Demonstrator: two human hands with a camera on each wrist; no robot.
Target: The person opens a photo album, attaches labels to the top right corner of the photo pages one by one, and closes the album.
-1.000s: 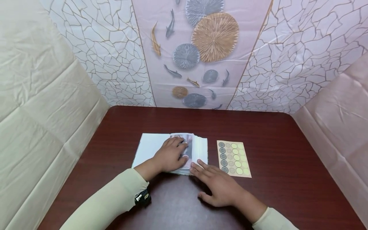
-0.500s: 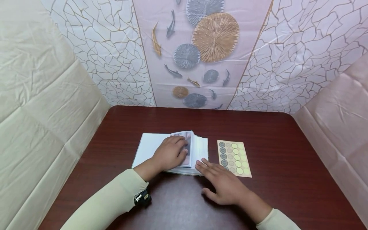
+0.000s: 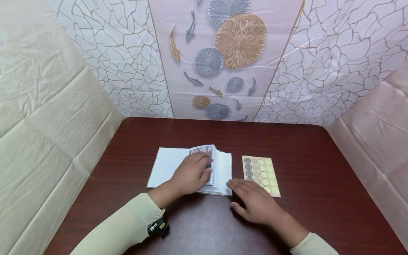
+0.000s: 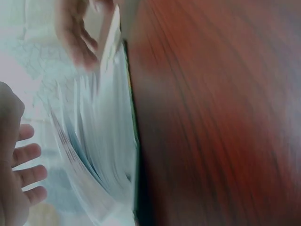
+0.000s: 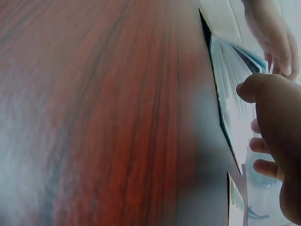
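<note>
A photo album point(image 3: 172, 164) lies open on the table, its white inside cover at the left and a thick stack of sleeved pages point(image 3: 223, 170) at the right. My left hand point(image 3: 191, 173) is over the front page, which bears a picture; its fingers are loosely bent and partly cover it. From the left wrist, the front pages point(image 4: 77, 160) stand raised and fanned apart beside these fingers. My right hand point(image 3: 255, 202) reaches to the album's lower right corner with fingers extended and thumb apart. In the right wrist view, its thumb point(image 5: 251, 87) overlaps the page edges.
Just right of the album lies a sheet of round stickers point(image 3: 269, 173) in grey, beige and yellow, its lower left part behind my right hand. The dark red wooden table point(image 3: 302, 152) ends at a patterned cloth backdrop point(image 3: 127, 53), with cloth at both sides.
The front page has lifted and leaned up under my left hand. My right hand has slid right, off the album's pages to its corner, and now covers more of the sticker sheet.
</note>
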